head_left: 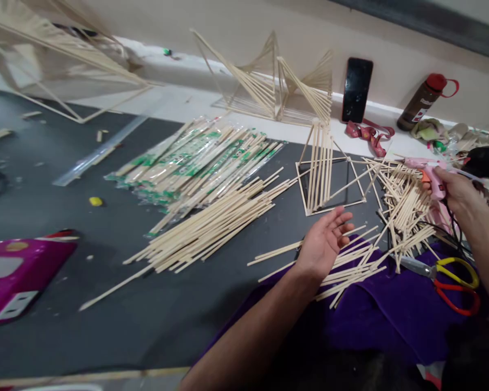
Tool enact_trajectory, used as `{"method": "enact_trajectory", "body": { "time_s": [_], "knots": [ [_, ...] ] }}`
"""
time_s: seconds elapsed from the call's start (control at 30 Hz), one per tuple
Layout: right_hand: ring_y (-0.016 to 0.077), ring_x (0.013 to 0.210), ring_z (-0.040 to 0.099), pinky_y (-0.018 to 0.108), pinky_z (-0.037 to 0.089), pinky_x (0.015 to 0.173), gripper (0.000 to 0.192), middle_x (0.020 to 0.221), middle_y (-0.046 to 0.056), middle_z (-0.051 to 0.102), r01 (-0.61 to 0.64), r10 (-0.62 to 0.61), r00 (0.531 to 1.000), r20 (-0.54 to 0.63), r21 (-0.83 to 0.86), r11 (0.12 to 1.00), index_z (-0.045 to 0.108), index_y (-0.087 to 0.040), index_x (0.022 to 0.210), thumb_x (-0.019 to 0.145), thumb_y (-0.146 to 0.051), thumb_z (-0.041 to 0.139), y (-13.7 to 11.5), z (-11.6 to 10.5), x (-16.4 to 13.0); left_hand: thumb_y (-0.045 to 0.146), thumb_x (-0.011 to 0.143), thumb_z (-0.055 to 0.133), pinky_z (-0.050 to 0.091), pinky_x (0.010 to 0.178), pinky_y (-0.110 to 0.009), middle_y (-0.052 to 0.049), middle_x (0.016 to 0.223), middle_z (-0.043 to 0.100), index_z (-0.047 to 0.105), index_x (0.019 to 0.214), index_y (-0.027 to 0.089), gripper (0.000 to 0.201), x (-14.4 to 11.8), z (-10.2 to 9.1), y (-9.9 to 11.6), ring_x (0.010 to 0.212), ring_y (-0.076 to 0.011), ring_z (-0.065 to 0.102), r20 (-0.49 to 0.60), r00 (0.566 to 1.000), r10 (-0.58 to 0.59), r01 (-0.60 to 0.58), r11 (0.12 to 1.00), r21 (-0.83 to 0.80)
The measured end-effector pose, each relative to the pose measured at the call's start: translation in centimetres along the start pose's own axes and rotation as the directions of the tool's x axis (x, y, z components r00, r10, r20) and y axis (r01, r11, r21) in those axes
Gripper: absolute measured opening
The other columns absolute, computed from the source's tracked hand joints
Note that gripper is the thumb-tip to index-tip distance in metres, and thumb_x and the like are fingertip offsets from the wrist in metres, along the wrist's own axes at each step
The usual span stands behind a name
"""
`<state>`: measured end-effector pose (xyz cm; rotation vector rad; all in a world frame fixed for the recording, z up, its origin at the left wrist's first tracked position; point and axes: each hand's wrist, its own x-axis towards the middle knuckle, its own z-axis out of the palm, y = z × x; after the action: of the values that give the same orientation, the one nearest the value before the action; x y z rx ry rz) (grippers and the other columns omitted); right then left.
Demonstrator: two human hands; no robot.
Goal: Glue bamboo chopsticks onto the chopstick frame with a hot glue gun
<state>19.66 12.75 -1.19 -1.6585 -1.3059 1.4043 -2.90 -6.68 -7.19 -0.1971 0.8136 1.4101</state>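
Note:
My right hand point(458, 190) is closed round the handle of a pink glue gun point(435, 179), above a jumbled pile of wooden sticks point(409, 203). My left hand point(324, 239) is palm up with its fingers loosely apart and nothing in it. Just beyond its fingertips stands a small stick frame point(336, 207), a square base with a slanting fan of sticks rising from it. Loose sticks point(350, 271) lie on purple cloth point(391, 315) beside and below the left hand. Scissors point(456, 271) with yellow and red handles rest on that cloth, below the right hand.
Bare chopsticks point(212, 228) lie beside wrapped chopsticks point(204, 157) on the dark table point(118, 336). Behind stand twisted stick models point(264, 81), a phone point(357, 89), and a bottle point(421, 103). A clear ruler point(101, 149) and a magenta case point(28, 277) are at left.

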Motion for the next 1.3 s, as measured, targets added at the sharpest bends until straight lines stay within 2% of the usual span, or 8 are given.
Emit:
{"method": "enact_trajectory", "body": {
  "time_s": [0.23, 0.43, 0.67, 0.97, 1.1, 1.17, 1.23, 1.3],
  "knots": [
    [0.0107, 0.053, 0.052, 0.032, 0.039, 0.056, 0.036, 0.066, 0.010, 0.062, 0.104, -0.152, 0.985, -0.078, -0.435, 0.894, 0.066, -0.007, 0.077, 0.078, -0.043, 0.065, 0.0, -0.2, 1.0, 0.027, 0.095, 0.046, 0.043, 0.045, -0.017, -0.009, 0.086, 0.068, 0.062, 0.098, 0.010, 0.024, 0.3, -0.2, 0.8, 0.063, -0.0108, 0.063, -0.019, 1.000, 0.017, -0.019, 0.997, -0.081],
    [0.0206, 0.067, 0.059, 0.036, 0.034, 0.061, 0.043, 0.078, 0.016, 0.069, 0.175, -0.567, 0.824, 0.011, -0.956, 0.236, 0.075, -0.012, 0.091, 0.084, -0.049, 0.055, -0.6, 0.1, -0.9, 0.030, 0.096, 0.044, 0.044, 0.046, -0.017, -0.010, 0.086, 0.068, 0.063, 0.097, 0.009, 0.029, 0.5, -0.1, 1.4, 0.065, -0.0114, 0.064, -0.012, 1.000, -0.020, 0.018, 0.991, -0.129],
    [0.0137, 0.069, 0.061, 0.026, 0.045, 0.063, 0.017, 0.078, 0.003, 0.068, 0.663, -0.414, 0.728, 0.547, -0.409, 0.627, 0.070, -0.017, 0.085, 0.084, -0.031, 0.060, 1.5, 7.6, -8.6, 0.036, 0.096, 0.043, 0.046, 0.048, -0.019, -0.012, 0.085, 0.068, 0.063, 0.094, 0.007, 0.035, 0.5, 0.1, 1.5, 0.068, -0.0140, 0.066, -0.006, 0.999, -0.046, 0.044, 0.989, -0.143],
    [0.0135, 0.081, 0.059, 0.031, 0.048, 0.078, 0.028, 0.091, 0.005, 0.063, 0.418, -0.321, 0.815, 0.482, -0.105, 0.902, 0.057, -0.014, 0.103, 0.081, -0.032, 0.061, 4.8, 13.3, -8.4, 0.039, 0.090, 0.049, 0.026, 0.032, -0.018, -0.001, 0.047, 0.053, 0.058, 0.059, 0.014, 0.041, -1.7, -0.2, 2.0, 0.032, -0.0070, 0.042, 0.155, 0.973, -0.173, 0.088, 0.891, 0.445],
    [0.0164, 0.092, 0.060, 0.034, 0.049, 0.084, 0.041, 0.106, 0.010, 0.062, 0.344, -0.287, 0.823, 0.489, -0.027, 0.939, 0.053, -0.016, 0.112, 0.076, -0.032, 0.065, 4.9, 13.9, -8.3, 0.037, 0.076, 0.068, 0.030, 0.037, -0.017, 0.001, 0.051, 0.055, 0.061, 0.061, 0.016, 0.028, -3.8, 0.9, 5.0, 0.039, -0.0053, 0.043, 0.263, 0.945, 0.194, -0.323, 0.674, 0.664],
    [0.0171, 0.094, 0.061, 0.032, 0.050, 0.081, 0.041, 0.109, 0.011, 0.061, 0.296, -0.265, 0.836, 0.481, 0.013, 0.955, 0.052, -0.017, 0.113, 0.078, -0.034, 0.064, 4.6, 13.9, -8.3, 0.033, 0.073, 0.071, 0.039, 0.046, -0.018, 0.000, 0.063, 0.061, 0.066, 0.071, 0.017, 0.017, -3.6, 1.2, 7.0, 0.052, -0.0081, 0.051, 0.303, 0.806, 0.508, -0.553, 0.466, 0.690],
    [0.0172, 0.093, 0.062, 0.031, 0.051, 0.075, 0.040, 0.111, 0.011, 0.061, 0.253, -0.245, 0.842, 0.480, 0.049, 0.966, 0.052, -0.017, 0.115, 0.081, -0.036, 0.061, 4.3, 13.8, -8.3, 0.034, 0.072, 0.072, 0.044, 0.053, -0.020, -0.002, 0.078, 0.066, 0.069, 0.083, 0.019, 0.019, -2.4, 1.1, 8.7, 0.066, -0.0118, 0.058, 0.299, 0.694, 0.655, -0.613, 0.318, 0.723],
    [0.0169, 0.090, 0.063, 0.030, 0.050, 0.070, 0.042, 0.113, 0.011, 0.061, 0.236, -0.233, 0.842, 0.487, 0.055, 0.970, 0.052, -0.017, 0.117, 0.081, -0.036, 0.061, 4.2, 13.6, -8.3, 0.035, 0.070, 0.074, 0.049, 0.067, -0.024, -0.005, 0.091, 0.068, 0.068, 0.092, 0.019, 0.027, -0.6, 0.6, 9.8, 0.081, -0.0153, 0.061, 0.290, 0.699, 0.654, -0.585, 0.289, 0.758]
  ]
}}
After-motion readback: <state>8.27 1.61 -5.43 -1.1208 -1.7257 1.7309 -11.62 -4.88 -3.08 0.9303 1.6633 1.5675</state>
